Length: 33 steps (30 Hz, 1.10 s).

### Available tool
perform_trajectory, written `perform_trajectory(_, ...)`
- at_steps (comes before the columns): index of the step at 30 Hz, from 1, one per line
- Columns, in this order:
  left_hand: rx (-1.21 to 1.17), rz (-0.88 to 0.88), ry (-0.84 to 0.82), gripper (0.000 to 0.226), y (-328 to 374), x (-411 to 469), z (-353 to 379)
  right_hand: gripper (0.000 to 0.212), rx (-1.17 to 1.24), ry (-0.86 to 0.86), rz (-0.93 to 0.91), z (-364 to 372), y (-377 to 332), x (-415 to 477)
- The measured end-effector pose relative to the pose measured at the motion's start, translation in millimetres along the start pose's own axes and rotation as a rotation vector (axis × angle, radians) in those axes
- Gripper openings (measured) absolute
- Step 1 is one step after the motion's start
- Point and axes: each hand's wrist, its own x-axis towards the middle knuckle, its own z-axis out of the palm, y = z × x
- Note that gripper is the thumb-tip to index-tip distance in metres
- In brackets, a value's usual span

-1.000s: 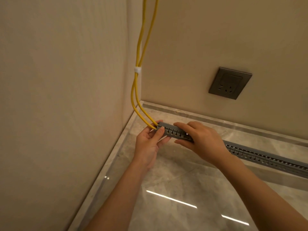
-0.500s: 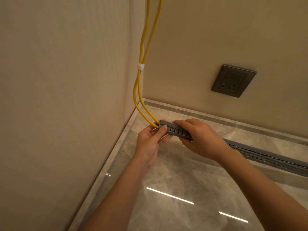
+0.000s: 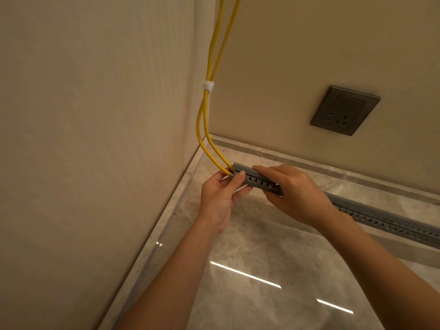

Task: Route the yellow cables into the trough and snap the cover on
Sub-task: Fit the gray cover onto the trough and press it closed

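Two yellow cables [image 3: 209, 67] hang down the wall corner, bound by a white tie [image 3: 208, 85], and curve into the left end of a grey slotted trough [image 3: 256, 181]. The trough runs right along the floor beside the wall. A grey cover lies along its top. My left hand [image 3: 220, 198] pinches the trough's left end, thumb on the front by the cable entry. My right hand [image 3: 295, 194] grips the trough and cover just to the right, fingers over the top. The cables inside the trough are hidden.
Beige walls meet in a corner at the left. A dark grey wall socket [image 3: 345, 110] sits above the trough on the back wall. Glossy marble floor [image 3: 262, 270] with a raised skirting strip [image 3: 309, 163] lies below.
The view has shifted slightly. Both hands stay on the trough's left end; my left thumb has slid a little along the slotted front.
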Motion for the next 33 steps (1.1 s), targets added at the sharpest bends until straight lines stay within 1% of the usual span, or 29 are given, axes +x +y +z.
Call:
perform_trajectory(5,-0.007,0.016,0.018,0.012,-2,0,3,0.051,-0.012,0.015,0.005,-1,0,0)
perform_trajectory(11,-0.022,-0.006,0.036,0.011,-3,-4,2,0.049,-0.048,0.018,0.012,2,-1,-4)
perform_trajectory(13,-0.029,-0.012,0.045,0.011,-3,-4,2,0.044,-0.09,0.047,0.028,3,-3,-4)
perform_trajectory(16,-0.027,-0.017,0.052,0.01,-2,-2,4,0.034,-0.225,0.124,0.057,4,-8,-3)
perform_trajectory(20,0.06,-0.055,0.038,0.014,5,-3,3,0.021,-0.302,0.113,0.113,1,-13,-1)
perform_trajectory(22,0.231,-0.077,0.058,0.019,10,-5,-1,0.017,-0.315,0.078,0.115,1,-14,0)
perform_trajectory(23,0.362,-0.05,0.12,0.02,13,-7,-3,0.015,-0.32,0.055,0.118,1,-14,0)
perform_trajectory(24,0.505,0.028,0.223,0.018,15,-9,-6,0.014,-0.321,0.036,0.125,1,-13,0)
perform_trajectory(25,0.649,0.16,0.339,0.016,16,-12,-9,0.015,-0.316,0.023,0.132,2,-12,1)
perform_trajectory(26,0.795,0.33,0.417,0.017,18,-18,-11,0.016,-0.308,0.016,0.139,3,-11,1)
perform_trajectory(27,0.952,0.511,0.42,0.019,19,-24,-12,0.017,-0.301,0.013,0.146,3,-10,1)
perform_trajectory(28,1.11,0.669,0.349,0.022,19,-28,-13,0.018,-0.295,0.007,0.152,3,-9,2)
perform_trajectory(29,1.27,0.785,0.231,0.026,20,-30,-13,0.018,-0.29,0.0,0.16,3,-9,2)
perform_trajectory(30,1.432,0.863,0.094,0.033,22,-29,-12,0.018,-0.288,-0.009,0.166,3,-8,3)
perform_trajectory(32,1.725,0.949,-0.166,0.043,31,-20,-4,0.017,-0.282,-0.025,0.166,2,-9,2)
perform_trajectory(33,1.838,0.969,-0.283,0.042,36,-14,2,0.016,-0.271,-0.029,0.166,2,-10,2)
